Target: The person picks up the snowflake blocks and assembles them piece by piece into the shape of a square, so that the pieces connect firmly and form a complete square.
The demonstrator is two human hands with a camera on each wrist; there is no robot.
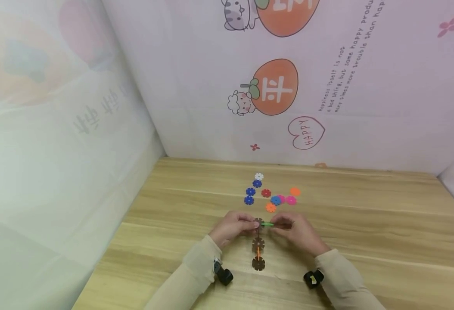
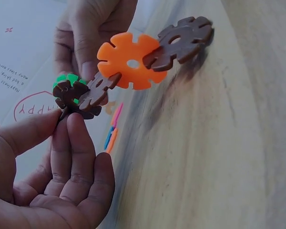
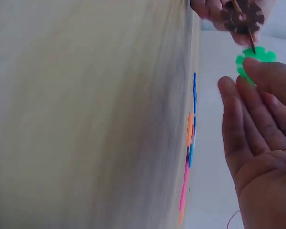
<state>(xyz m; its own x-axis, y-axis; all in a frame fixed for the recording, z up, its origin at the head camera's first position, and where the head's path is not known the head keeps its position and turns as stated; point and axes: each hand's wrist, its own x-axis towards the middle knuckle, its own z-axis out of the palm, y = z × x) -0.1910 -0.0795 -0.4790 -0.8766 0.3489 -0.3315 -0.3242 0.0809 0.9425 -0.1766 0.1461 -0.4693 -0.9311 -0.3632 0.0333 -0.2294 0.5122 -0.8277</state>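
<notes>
A chain of notched discs joined at right angles runs toward the person: brown discs [image 1: 258, 243] with an orange disc [image 2: 128, 59] slotted between two of them. My left hand [image 1: 232, 227] pinches the brown disc at the far end between thumb and fingers. On that end's right side a green disc [image 1: 267, 224] stands edge-on, touching the brown one; whether it is fully slotted in I cannot tell. My right hand [image 1: 298, 232] pinches the green disc [image 3: 256, 56] by its outer edge, thumb on one face, other fingers loosely extended.
Beyond the hands, loose discs lie on the wooden table [image 1: 165, 206]: a white one [image 1: 259, 176], several dark blue ones [image 1: 250, 192], a red one [image 1: 265, 193], and orange, pink [image 1: 291, 200] and light blue [image 1: 275, 200] ones. A printed cloth wall [image 1: 211, 107] rises behind.
</notes>
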